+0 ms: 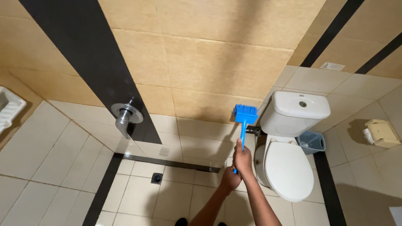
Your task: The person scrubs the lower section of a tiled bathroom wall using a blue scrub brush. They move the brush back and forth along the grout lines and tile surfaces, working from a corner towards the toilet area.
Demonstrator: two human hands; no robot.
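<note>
Head camera looks down into a tiled bathroom, where both hands close around the thin blue plastic handle of a scrub brush point(244, 121). The right hand point(243, 159) wraps the shaft higher up; the left hand point(230, 178) clasps its lower end just beneath, the two hands touching. The brush stands nearly upright, its rectangular blue head with short stiff bristles pressed flat against the matte beige wall tile point(217, 67) near the corner, just left of the toilet tank.

A glossy white ceramic toilet point(289, 167) sits to the right, its oval lid shut and its boxy tank topped by a round flush button. A blue-grey slotted plastic basket point(312, 142) rests on the floor beside the tank. On the right-hand wall hangs a cream paper holder point(380, 133). A round chrome shower valve point(126, 114) is set on the broad black wall stripe, and a small square drain point(157, 178) lies in the pale floor tiles.
</note>
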